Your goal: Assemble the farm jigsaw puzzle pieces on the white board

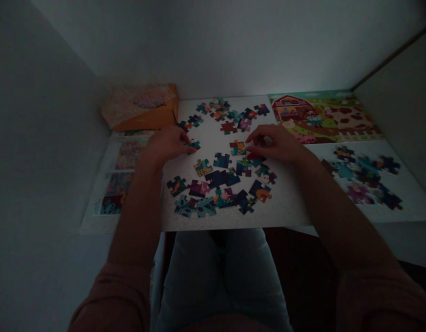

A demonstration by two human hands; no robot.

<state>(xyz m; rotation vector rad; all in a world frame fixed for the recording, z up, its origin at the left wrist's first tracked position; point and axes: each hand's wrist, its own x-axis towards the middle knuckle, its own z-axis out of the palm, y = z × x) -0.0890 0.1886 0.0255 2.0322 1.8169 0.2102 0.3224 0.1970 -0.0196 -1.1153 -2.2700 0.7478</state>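
Note:
My left hand [168,144] is closed, thumb and index finger pinching a small teal-and-dark puzzle piece [195,145] at the left of the white board. Opposite it, my right hand [273,142] has thumb and forefinger closed at the right edge of an orange, yellow and teal puzzle piece [238,147]. A red puzzle piece [256,158] lies just under the right fingertips. Nearer me, several loose pieces spread out, among them a dark blue puzzle piece [222,160] and a leafy teal puzzle piece [206,207]. Others form a loose arc at the back, including a brown-red puzzle piece [228,127].
An orange box [147,117] in clear wrapping stands at the back left, above a printed picture sheet [112,184]. At the back right lies a farm picture [323,117] with a barn and cow. Several more puzzle pieces [361,193] lie before it. A wall bounds the table behind.

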